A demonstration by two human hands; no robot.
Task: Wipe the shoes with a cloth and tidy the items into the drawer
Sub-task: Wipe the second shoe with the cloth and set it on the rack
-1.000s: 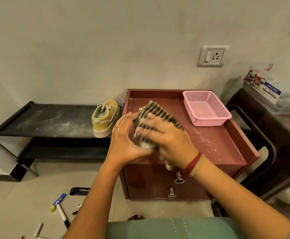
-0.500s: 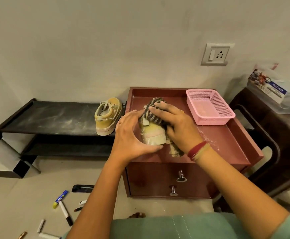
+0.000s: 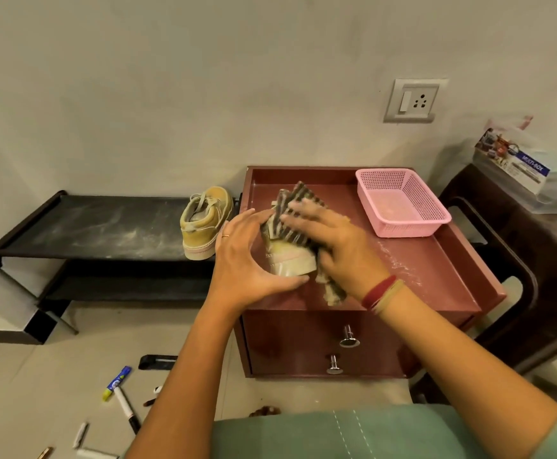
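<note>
As we look down on a red-brown cabinet [image 3: 436, 260] w/ its drawer fronts shut, both hands meet on one small yellow shoe [image 3: 290, 261], held over the front left part of the cabinet's top. Our left hand [image 3: 247, 260] cups the shoe from the left, fingers curved along its side & thumb under the pale sole. Our right hand [image 3: 336, 246] lies over it from the right, fingers spread nearly straight, pressing a striped cloth [image 3: 300, 203] onto the upper. Those fingers are blurred, so we can't tell if the thumb pinches the cloth, whose loose tail hangs below the palm. The shoe's long axis runs away from us toward the wall, sole end nearest us, so a wipe would prob. travel along that line. The second shoe [image 3: 206, 223] sits on a dusty black rack [image 3: 88, 226] just left of the cabinet, heel toward us; the left hand is nearer to it. A pink basket [image 3: 406, 228] stands at the top's back right. Pens [image 3: 124, 402] lie scattered on the floor at lower left, well apart from the drawer handles [image 3: 349, 337] below the right wrist.
</note>
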